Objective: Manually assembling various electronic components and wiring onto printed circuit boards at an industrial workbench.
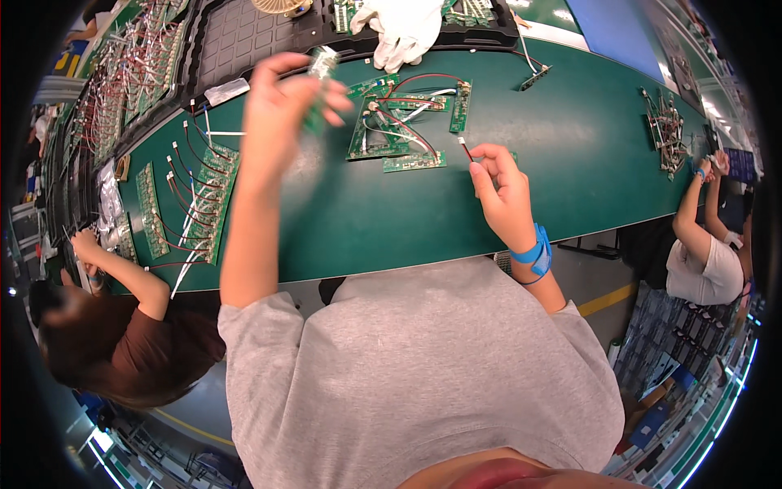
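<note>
I look down on a dark green worktable (586,163) that spans most of my view. A black plastic tray (244,45) lies along its far side, with white gloves (401,33) draped over its front edge. At the left, I see a row of wired boards (213,196), their red-and-black leads fanning leftward. Near the table's middle sits a loose cluster of circuit boards (419,103), some overlapping.

My two hands are well apart. The left hand (285,102), blurred, is closed on a green circuit board (324,61), raised to the left of the cluster. The right hand (503,191), wearing a blue wrist strap (538,251), pinches a thin red-and-black cable (467,150) between thumb and fingers, just right of the cluster. The cable's white connector (462,141) points up and left.
</note>
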`<state>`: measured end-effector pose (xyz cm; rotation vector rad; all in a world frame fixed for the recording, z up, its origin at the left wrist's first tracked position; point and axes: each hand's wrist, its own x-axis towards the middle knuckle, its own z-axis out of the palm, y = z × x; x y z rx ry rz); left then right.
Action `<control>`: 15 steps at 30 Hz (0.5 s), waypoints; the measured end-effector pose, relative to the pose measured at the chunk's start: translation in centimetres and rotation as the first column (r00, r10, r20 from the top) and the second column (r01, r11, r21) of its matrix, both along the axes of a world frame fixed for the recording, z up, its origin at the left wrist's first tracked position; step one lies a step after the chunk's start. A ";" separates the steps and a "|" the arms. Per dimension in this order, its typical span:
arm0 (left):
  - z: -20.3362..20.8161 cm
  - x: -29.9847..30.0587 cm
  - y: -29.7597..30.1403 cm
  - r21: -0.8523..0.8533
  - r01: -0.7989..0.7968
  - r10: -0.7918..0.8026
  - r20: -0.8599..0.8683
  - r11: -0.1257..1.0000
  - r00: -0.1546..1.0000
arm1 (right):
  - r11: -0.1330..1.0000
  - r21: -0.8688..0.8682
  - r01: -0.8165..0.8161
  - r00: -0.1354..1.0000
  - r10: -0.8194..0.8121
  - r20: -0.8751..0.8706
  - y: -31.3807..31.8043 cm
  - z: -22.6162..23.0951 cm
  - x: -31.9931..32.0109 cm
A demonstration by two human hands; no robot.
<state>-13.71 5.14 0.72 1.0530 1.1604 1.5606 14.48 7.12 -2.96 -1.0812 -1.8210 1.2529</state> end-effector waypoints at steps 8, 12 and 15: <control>-3.7 8.5 -5.6 -0.245 0.198 -0.140 0.234 0.949 0.962 | 0.885 -0.361 -0.293 0.933 0.182 -0.311 -0.5 0.6 -2.0; -3.2 9.4 -5.7 -0.270 0.147 -0.101 0.177 0.952 0.979 | 0.954 -0.170 -0.248 0.961 0.221 -0.165 -0.7 1.0 -2.6; -3.2 9.8 -5.8 -0.240 0.104 -0.087 0.078 0.965 0.993 | 0.965 -0.119 -0.234 0.970 0.223 -0.099 -0.7 1.1 -2.8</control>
